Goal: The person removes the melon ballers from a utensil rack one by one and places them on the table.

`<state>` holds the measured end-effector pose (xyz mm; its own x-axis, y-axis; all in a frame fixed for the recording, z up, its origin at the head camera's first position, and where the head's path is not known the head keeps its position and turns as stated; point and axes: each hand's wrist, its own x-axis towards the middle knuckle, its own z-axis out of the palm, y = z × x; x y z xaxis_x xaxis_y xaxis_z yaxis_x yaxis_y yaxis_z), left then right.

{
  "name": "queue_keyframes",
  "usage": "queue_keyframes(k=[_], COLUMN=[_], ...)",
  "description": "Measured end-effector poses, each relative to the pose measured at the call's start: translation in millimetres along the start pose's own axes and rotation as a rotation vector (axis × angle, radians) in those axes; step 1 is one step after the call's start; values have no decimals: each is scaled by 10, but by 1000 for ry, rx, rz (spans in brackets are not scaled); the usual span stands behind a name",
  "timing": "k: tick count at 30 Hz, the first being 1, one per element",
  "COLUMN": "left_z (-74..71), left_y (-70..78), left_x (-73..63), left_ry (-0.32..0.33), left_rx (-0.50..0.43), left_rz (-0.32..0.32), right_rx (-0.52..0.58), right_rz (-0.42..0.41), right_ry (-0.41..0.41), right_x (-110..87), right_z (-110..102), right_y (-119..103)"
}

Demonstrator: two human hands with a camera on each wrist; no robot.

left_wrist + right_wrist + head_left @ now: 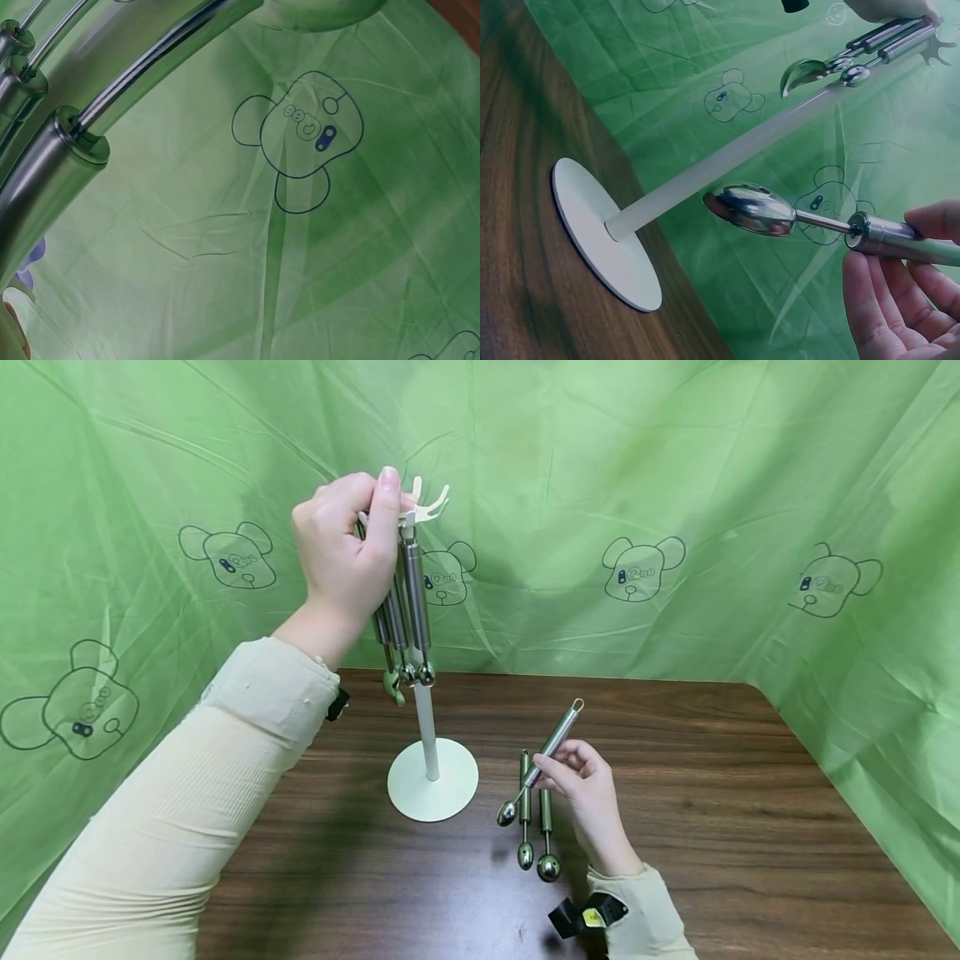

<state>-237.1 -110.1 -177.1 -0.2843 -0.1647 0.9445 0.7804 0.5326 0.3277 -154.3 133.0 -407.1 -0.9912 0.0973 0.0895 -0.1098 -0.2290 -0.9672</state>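
Observation:
A white stand [425,718] with a round base and a hooked top stands on the table. My left hand [345,539] is curled at its top, thumb up, and grips it by the hooks; the fingertips are partly hidden. Several steel-handled scoops [415,597] hang from the hooks beside that hand, and their handles [56,165] cross the left wrist view. Right of the base, my right hand [585,781] pinches the handle of an oval melon baller [754,210], scoop end down and tilted to the left. Under it lie two more melon ballers, one oval [526,852] and one round [549,864].
The dark wooden table [712,810] reaches back to a green cloth [540,460] printed with bear faces, which also hangs at both sides. The stand rises between my two arms.

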Motion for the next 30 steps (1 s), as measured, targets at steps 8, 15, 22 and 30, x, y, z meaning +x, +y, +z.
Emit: queue_keyframes(k=[8,15,22,30], left_z=[-6,-5,-10,3], left_y=[-5,-3,-1,4], left_x=[-3,-2,-7,1], left_ry=[5,-2,2,3], left_rx=[-1,1,-2,-1], left_rz=[2,5,-1,2], right_rx=[14,7,-7,-21], right_rz=[14,38,53,57], right_ry=[-11,-7,2,3], right_x=[-1,8,19,33], right_z=[24,34,30,21], right_y=[48,91,130,171])
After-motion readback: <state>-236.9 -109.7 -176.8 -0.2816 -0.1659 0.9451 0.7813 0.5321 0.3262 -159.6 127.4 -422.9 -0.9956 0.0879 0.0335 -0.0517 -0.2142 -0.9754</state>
